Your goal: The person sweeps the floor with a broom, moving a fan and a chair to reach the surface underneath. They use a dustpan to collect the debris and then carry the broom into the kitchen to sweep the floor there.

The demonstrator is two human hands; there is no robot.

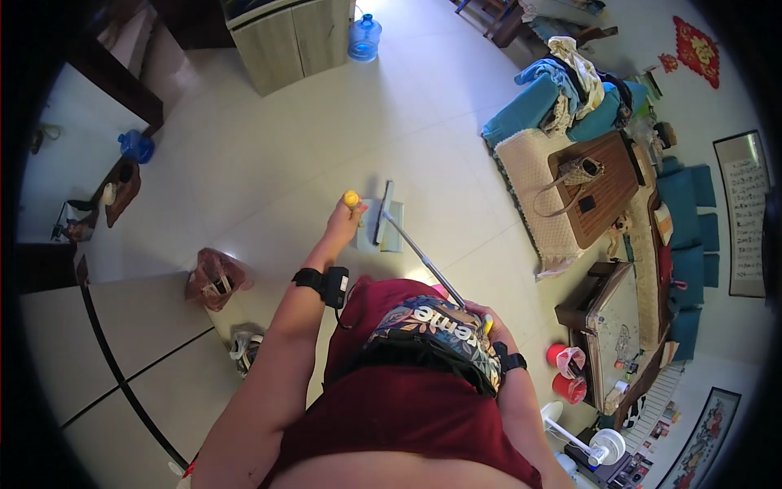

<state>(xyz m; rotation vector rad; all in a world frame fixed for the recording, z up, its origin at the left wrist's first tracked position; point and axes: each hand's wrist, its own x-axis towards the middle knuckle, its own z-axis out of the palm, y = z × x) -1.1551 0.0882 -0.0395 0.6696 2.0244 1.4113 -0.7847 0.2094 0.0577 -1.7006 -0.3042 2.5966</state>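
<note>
The sweeper's head [384, 213] overlaps the dustpan [393, 238] in view, midfloor; contact is unclear. Square alignment and a level pan suit it best. The left hand [342, 222] grips a yellow-topped handle [351, 198]; the right hand [498, 330] clasps the sweeper's pole [425, 261]. A red bag [218, 279] sits left.

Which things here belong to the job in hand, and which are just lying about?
In use:
yellow-topped handle, left hand
long silver pole with flat head, right hand
pale flat pan by the head

Lying about:
reddish plastic bag
translucent blue water bottles
brown patterned handbag
</note>
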